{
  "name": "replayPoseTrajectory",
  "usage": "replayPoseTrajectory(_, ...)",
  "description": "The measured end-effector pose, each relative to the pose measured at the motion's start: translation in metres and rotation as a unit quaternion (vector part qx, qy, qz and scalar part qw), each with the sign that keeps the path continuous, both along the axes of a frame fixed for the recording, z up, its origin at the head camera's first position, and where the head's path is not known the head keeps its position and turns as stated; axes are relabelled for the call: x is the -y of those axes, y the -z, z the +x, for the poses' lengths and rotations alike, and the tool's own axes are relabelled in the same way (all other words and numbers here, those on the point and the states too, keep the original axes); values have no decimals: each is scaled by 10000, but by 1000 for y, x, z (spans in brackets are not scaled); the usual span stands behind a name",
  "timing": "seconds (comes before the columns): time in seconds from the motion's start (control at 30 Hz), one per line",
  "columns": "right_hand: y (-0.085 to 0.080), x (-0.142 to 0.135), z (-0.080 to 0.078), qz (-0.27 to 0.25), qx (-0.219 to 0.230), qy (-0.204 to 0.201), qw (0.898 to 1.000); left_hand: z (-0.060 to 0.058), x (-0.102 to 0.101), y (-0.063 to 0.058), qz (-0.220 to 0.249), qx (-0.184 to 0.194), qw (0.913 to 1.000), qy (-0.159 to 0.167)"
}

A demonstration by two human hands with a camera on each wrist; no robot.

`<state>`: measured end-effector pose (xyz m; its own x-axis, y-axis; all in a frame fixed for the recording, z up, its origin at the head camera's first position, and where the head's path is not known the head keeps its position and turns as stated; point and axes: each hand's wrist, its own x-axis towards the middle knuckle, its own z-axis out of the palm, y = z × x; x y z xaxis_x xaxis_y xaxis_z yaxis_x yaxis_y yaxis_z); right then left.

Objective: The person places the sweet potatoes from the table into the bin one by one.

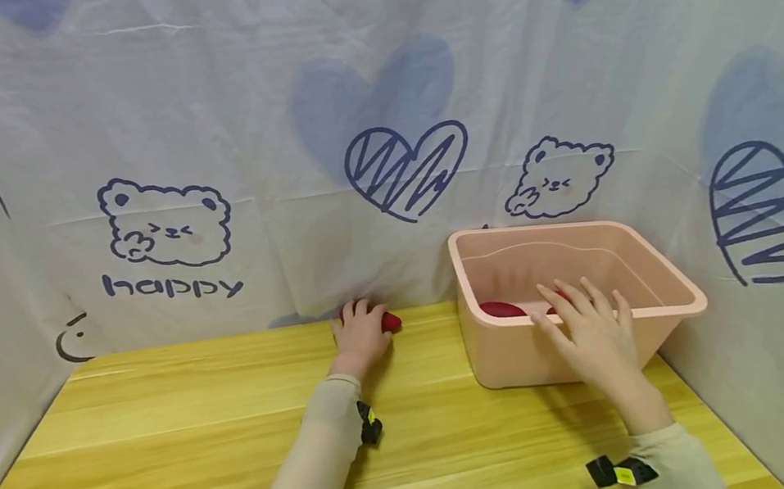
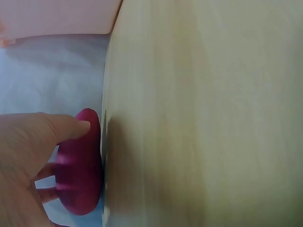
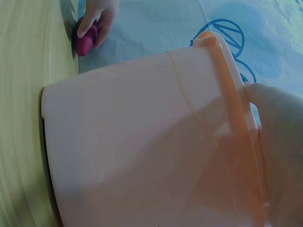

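Note:
At the back edge of the table my left hand grips a magenta-red sweet potato. The thumb lies along its near side and the other fingers reach round behind it. My right hand is at the front rim of a pink plastic bin, fingers spread over its opening. In the right wrist view, the thumb is right at the rim. Inside the bin lies another red sweet potato, and more red shows between the right fingers, partly hidden.
The bin stands on the right of the wood-grain table, close to the curtain. A pale curtain printed with hearts and bears hangs along the back and both sides of the table.

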<state>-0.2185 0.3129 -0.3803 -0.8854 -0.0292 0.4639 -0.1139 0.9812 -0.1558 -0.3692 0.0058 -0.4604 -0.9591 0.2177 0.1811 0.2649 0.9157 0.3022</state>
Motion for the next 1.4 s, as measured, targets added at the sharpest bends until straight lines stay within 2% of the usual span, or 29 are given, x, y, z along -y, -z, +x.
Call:
replayPoseTrajectory(0.57, 0, 0, 0, -64, 84, 4, 9999, -4, -1, 3, 94, 127, 9998, -118)
replayPoseTrajectory(0.97, 0, 0, 0, -29, 32, 1, 10000, -5, 0, 3, 65, 51, 9999, -133)
replayPoseTrajectory(1.4, 1, 1, -1, -19, -18, 2, 10000, -5, 3, 5, 302, -192, 9993, -136)
